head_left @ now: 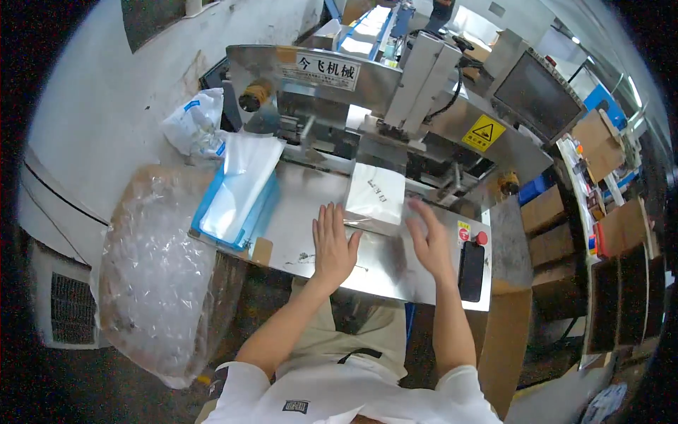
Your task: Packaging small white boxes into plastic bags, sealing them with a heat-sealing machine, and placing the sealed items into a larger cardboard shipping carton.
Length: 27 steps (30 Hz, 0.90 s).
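A white block-shaped pack (376, 192), with dark print on top and clear film at its near edge, sits on the metal worktop (311, 191) in front of the machine. My left hand (333, 244) lies flat at the pack's near left corner, its fingers stretched out and holding nothing. On the other side, my right hand (429, 239) is raised a little apart from the pack's right side. Its thumb and fingers are apart, slightly blurred, with nothing between them.
Clear plastic sleeves (236, 187) lie in a blue holder at the worktop's left. A large bag of clear film (159, 268) stands beyond it. A red button (482, 238) and a black phone (472, 271) are at the right. Behind is the metal machine (417, 81); cardboard boxes (547, 212) stand right.
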### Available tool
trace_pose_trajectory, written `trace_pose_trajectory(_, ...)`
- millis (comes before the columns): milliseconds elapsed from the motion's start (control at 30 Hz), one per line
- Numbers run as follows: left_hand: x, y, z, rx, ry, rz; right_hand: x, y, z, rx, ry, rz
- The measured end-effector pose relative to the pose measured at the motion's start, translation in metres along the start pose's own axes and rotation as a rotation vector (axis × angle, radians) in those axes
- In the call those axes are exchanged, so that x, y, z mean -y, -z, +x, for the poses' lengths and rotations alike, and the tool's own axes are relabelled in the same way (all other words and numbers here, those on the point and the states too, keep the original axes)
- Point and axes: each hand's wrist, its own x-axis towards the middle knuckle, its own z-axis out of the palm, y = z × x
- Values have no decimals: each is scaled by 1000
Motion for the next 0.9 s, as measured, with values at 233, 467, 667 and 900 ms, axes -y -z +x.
trace_pose_trajectory(233,2,-10,4,-2,30,5,-3,15,-82,80,-289,325)
trace_pose_trajectory(467,1,-6,11,-9,54,-53,-27,7,-66,39,-358,421)
trace_pose_trajectory(667,2,4,42,13,308,-579,-46,-28,0,-53,-425,364)
trace_pose_trajectory(900,-11,14,64,189,467,-983,-35,-53,14,5,-413,615)
